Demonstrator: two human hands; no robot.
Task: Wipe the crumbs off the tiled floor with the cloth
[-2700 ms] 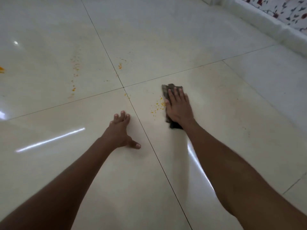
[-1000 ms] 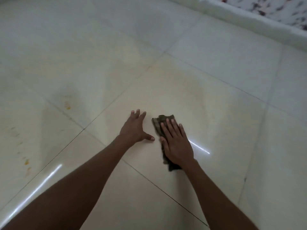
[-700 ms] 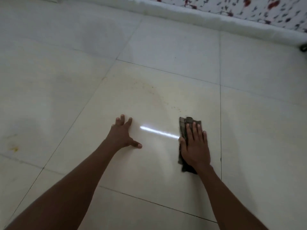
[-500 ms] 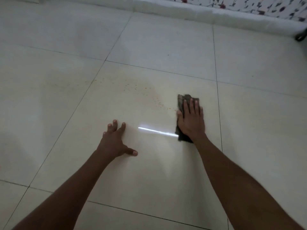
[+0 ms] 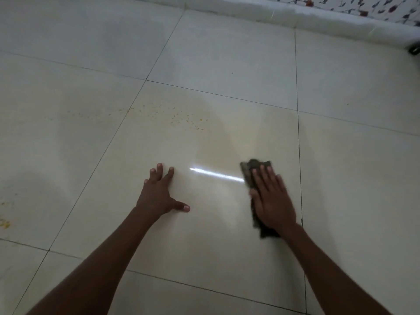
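Dark, crumpled cloth (image 5: pixel 250 171) lies flat on the pale tiled floor (image 5: pixel 227 55), pinned beneath the right hand (image 5: pixel 271 201), whose straight fingers press down on it rather than curl round it; only the far end and a strip along its left edge show past the palm. From the cloth, a thin scatter of orange crumbs (image 5: pixel 181 117) sits toward ten o'clock, well apart from it, running across a grout line onto the next tile; a fainter yellow smear (image 5: pixel 4 222) lies far off toward nine o'clock at the picture's edge. The left hand (image 5: pixel 160 194) rests on the same tile toward nine o'clock of the cloth, fingers spread and relaxed, holding nothing, seemingly as a prop. A bright streak of reflected light (image 5: pixel 216 175) lies between the hands. At one o'clock a white skirting (image 5: pixel 318 21) runs below patterned wall. Wiping looks to be mid-stroke, with much left undone. Next, the pressed cloth probably needs pushing toward ten o'clock through the scatter, with even pressure so crumbs gather ahead of it instead of spreading.
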